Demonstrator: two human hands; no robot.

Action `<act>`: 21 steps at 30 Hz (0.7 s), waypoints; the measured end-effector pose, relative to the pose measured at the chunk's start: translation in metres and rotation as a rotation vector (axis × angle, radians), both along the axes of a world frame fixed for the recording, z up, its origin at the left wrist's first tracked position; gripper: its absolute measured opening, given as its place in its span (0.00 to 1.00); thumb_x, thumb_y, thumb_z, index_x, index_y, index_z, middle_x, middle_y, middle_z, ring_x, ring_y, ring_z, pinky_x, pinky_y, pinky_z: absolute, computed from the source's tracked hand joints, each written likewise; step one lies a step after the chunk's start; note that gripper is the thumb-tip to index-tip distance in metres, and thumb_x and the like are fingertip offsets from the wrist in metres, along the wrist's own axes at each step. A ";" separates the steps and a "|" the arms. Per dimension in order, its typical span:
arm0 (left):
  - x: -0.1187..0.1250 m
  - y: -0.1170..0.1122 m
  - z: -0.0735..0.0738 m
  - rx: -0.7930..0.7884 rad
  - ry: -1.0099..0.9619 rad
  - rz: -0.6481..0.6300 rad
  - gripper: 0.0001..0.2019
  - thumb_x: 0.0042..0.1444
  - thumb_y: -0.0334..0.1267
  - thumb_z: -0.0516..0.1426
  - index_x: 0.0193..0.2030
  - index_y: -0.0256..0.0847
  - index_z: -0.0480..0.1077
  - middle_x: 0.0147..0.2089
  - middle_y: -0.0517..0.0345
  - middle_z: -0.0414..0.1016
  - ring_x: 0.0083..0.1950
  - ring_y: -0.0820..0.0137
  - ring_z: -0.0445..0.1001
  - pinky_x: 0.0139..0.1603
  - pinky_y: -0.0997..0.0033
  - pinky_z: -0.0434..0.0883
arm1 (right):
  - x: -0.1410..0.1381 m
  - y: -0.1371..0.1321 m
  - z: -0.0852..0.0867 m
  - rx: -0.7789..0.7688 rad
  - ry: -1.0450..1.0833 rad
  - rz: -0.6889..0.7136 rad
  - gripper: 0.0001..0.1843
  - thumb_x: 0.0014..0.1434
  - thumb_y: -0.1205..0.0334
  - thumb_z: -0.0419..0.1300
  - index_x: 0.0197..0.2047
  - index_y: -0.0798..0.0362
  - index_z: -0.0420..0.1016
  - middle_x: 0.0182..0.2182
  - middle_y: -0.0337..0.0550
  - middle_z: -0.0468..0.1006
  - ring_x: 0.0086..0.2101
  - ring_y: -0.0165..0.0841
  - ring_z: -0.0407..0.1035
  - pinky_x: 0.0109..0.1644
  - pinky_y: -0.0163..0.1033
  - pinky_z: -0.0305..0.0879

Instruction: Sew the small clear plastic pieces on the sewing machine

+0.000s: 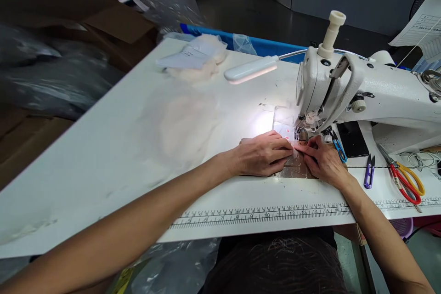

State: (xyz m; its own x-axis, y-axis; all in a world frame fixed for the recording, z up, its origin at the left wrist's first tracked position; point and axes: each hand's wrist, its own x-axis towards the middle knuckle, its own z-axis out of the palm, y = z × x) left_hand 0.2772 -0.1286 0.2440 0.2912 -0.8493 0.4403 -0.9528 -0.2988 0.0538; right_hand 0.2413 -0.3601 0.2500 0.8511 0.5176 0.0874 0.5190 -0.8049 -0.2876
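My left hand lies palm down on the white table, its fingers pressing a small pale piece of material just in front of the presser foot of the white sewing machine. My right hand meets it from the right, fingers pinched on the same small piece. Under both hands lies a brownish translucent sheet. The needle area is brightly lit by the machine lamp.
Blue thread snips, purple snips and red-and-yellow scissors lie right of my hands. A printed ruler runs along the table's front edge. White fluffy material and a paper sit at the back. Cardboard boxes stand left.
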 end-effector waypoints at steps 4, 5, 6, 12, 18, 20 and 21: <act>-0.002 -0.001 0.003 0.059 0.013 0.020 0.11 0.62 0.31 0.49 0.42 0.40 0.73 0.42 0.52 0.76 0.39 0.67 0.73 0.42 0.62 0.70 | 0.000 -0.001 -0.003 0.005 -0.016 0.004 0.21 0.68 0.61 0.50 0.61 0.42 0.71 0.45 0.50 0.69 0.35 0.35 0.69 0.39 0.40 0.71; -0.003 -0.001 0.004 0.074 0.018 0.022 0.11 0.61 0.30 0.49 0.41 0.40 0.73 0.42 0.52 0.76 0.40 0.67 0.73 0.44 0.62 0.70 | 0.000 -0.001 -0.004 0.014 -0.021 0.011 0.21 0.68 0.61 0.50 0.61 0.42 0.72 0.45 0.50 0.69 0.35 0.35 0.69 0.39 0.40 0.71; -0.004 -0.001 0.005 0.086 0.017 0.023 0.11 0.61 0.30 0.49 0.41 0.40 0.72 0.41 0.52 0.76 0.40 0.66 0.72 0.46 0.61 0.69 | 0.000 -0.002 -0.004 0.025 -0.028 0.021 0.21 0.67 0.62 0.51 0.60 0.43 0.73 0.44 0.49 0.69 0.36 0.35 0.69 0.39 0.40 0.71; -0.010 -0.006 0.007 0.038 -0.073 0.061 0.09 0.59 0.31 0.49 0.36 0.38 0.72 0.38 0.50 0.75 0.40 0.64 0.71 0.50 0.56 0.66 | -0.001 -0.004 -0.004 0.034 -0.066 0.053 0.19 0.66 0.64 0.54 0.57 0.43 0.76 0.43 0.48 0.72 0.36 0.35 0.68 0.39 0.40 0.71; -0.009 -0.006 0.000 -0.005 -0.053 0.076 0.10 0.59 0.31 0.49 0.36 0.37 0.72 0.37 0.51 0.74 0.34 0.66 0.68 0.44 0.60 0.66 | -0.003 0.003 0.007 -0.090 -0.027 0.027 0.21 0.64 0.67 0.54 0.58 0.45 0.75 0.43 0.50 0.73 0.36 0.37 0.71 0.41 0.40 0.71; -0.007 -0.005 -0.002 -0.010 -0.025 0.074 0.10 0.59 0.32 0.49 0.37 0.37 0.72 0.38 0.51 0.74 0.35 0.67 0.68 0.44 0.60 0.67 | -0.003 0.006 0.010 -0.139 -0.008 0.008 0.21 0.65 0.67 0.53 0.59 0.46 0.74 0.43 0.51 0.74 0.37 0.37 0.72 0.41 0.40 0.71; -0.006 -0.004 -0.002 -0.011 -0.009 0.071 0.10 0.59 0.32 0.49 0.38 0.37 0.72 0.39 0.51 0.74 0.35 0.67 0.68 0.43 0.61 0.67 | -0.002 0.008 0.012 -0.163 0.002 0.003 0.21 0.65 0.66 0.53 0.59 0.46 0.74 0.43 0.51 0.74 0.37 0.38 0.72 0.40 0.39 0.71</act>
State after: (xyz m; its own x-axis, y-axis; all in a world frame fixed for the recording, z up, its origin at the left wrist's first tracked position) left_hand 0.2715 -0.1327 0.2418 0.3462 -0.8217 0.4527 -0.9298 -0.3648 0.0489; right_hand 0.2393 -0.3522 0.2620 0.8499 0.5269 0.0001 0.5207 -0.8398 -0.1540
